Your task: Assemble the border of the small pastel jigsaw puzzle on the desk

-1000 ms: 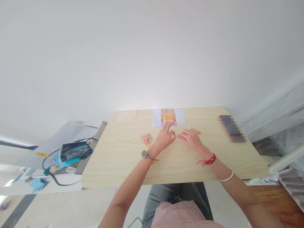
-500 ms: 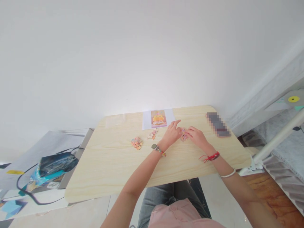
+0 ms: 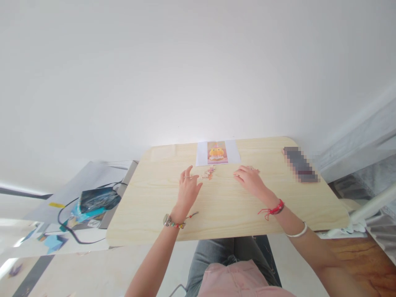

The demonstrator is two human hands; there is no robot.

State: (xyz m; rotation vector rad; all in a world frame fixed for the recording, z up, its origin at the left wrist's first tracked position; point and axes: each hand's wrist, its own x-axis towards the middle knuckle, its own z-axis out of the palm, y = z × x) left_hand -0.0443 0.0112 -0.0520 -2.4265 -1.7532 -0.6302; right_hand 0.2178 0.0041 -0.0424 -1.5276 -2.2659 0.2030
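My left hand (image 3: pixel 187 189) is over the left part of the table, fingers spread, holding nothing I can see. It covers the spot where a heap of jigsaw pieces lay. Just right of its fingertips is a small pile of jigsaw pieces (image 3: pixel 209 173). My right hand (image 3: pixel 250 180) is pinched at the fingertips around what looks like a small pale puzzle piece (image 3: pixel 236 175). Behind that hand a bit of the pinkish joined pieces (image 3: pixel 255 170) shows; the rest is hidden. A printed sheet with a yellow pumpkin-like figure (image 3: pixel 217 153) lies beyond both hands.
The pale wooden table (image 3: pixel 148 206) stands against a white wall (image 3: pixel 198 74). A pixelated dark phone-like object (image 3: pixel 300 165) lies at the right edge. A faint clear sheet (image 3: pixel 163 151) is at the back left. Left of the table are papers and a dark pouch (image 3: pixel 99 199) with a cable.
My left hand has left the joined pieces and moved left to the heap, its fingers spreading. My right hand has drawn slightly left of the joined pieces. The camera view has turned left.
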